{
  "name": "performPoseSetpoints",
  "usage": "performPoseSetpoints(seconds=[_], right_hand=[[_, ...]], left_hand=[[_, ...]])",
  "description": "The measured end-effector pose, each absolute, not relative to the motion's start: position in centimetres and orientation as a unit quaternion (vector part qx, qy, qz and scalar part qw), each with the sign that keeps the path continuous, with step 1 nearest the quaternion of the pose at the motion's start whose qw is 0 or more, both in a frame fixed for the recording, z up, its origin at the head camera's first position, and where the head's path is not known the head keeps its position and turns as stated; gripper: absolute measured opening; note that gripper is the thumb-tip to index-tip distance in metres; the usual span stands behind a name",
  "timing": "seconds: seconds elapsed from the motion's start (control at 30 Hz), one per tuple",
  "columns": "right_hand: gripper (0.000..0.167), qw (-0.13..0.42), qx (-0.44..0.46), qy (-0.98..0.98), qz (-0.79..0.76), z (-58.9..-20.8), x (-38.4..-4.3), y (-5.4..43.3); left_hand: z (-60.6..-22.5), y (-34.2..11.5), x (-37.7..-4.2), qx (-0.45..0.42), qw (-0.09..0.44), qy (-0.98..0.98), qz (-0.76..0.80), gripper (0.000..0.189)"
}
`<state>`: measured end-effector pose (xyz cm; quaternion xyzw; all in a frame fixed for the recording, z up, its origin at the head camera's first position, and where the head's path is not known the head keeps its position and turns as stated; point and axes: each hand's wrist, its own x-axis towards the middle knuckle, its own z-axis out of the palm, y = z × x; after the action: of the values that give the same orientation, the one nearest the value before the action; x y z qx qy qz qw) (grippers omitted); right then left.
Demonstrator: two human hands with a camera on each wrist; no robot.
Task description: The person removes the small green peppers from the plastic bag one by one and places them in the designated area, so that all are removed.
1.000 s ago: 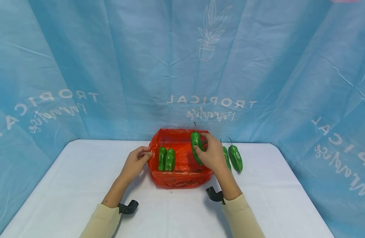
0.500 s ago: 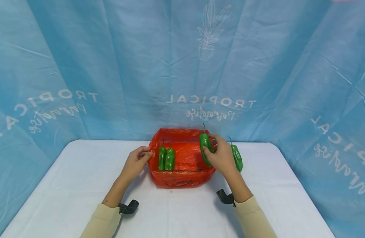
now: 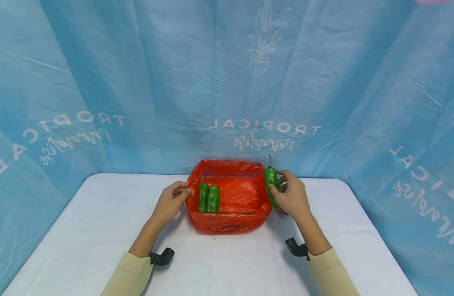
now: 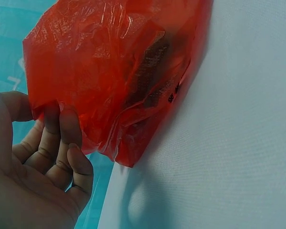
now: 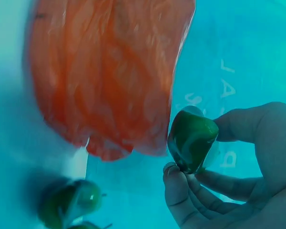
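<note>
Green pepper [image 3: 272,183] pinched just right of the red bag [image 3: 228,224].
The right hand [image 3: 293,194] grips it between thumb and fingers, stem toward the curtain [image 3: 227,82], tip toward the person; the left hand [image 3: 170,201] pinches the bag's left rim, each hand angled inward toward the bag.

Red thin-film plastic bag [image 3: 228,225]: glossy, crinkled, semi-translucent, sharp highlights on the creases. Two elongated green peppers [image 3: 213,199] inside the bag: smooth, shiny skin. Long tapered green pepper [image 3: 271,179] at the bag's right edge: same smooth gloss. White cloth table cover [image 3: 82,222] under the bag: matt, fine weave visible up close. Blue printed curtain [image 3: 175,82] behind the bag: soft sheen, creased; fabric or plastic, can't tell. Cream cloth sleeves [image 3: 128,273], this side of the bag: matt. Black elbow-shaped wrist devices [image 3: 163,257] there too: smooth, plastic-looking.
</note>
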<state>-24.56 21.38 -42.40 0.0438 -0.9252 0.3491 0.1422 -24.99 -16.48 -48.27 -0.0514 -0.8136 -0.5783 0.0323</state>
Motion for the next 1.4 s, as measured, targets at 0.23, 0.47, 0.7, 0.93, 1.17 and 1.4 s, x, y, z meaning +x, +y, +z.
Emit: performPoseSetpoints(seconds=[0.23,0.47,0.7,0.93,1.17,1.4], right_hand=[[0.054,0.139,0.024,-0.931,0.338,-42.9,-24.4,23.7],[0.051,0.142,0.013,-0.934,0.328,-43.3,-24.6,25.4],[0.052,0.151,-0.002,-0.934,0.324,-43.6,-24.9,26.9],[0.052,0.156,-0.02,-0.933,0.323,-43.8,-25.1,28.4],[0.051,0.167,-0.025,-0.932,0.319,-44.4,-25.2,29.5],[0.051,0.163,-0.038,-0.936,0.309,-45.0,-25.7,30.1]], left_hand=[[-48.3,-16.4,-24.9,-0.056,0.032,-0.809,-0.584,0.028],[-48.4,-16.5,-25.0,-0.053,0.033,-0.81,-0.582,0.026],[-48.4,-16.6,-25.0,-0.056,0.034,-0.81,-0.583,0.026],[-48.5,-16.6,-25.1,-0.052,0.028,-0.814,-0.578,0.025],[-48.4,-16.6,-25.0,-0.056,0.029,-0.813,-0.579,0.027],[-48.3,-16.7,-25.0,-0.054,0.025,-0.814,-0.577,0.026]])
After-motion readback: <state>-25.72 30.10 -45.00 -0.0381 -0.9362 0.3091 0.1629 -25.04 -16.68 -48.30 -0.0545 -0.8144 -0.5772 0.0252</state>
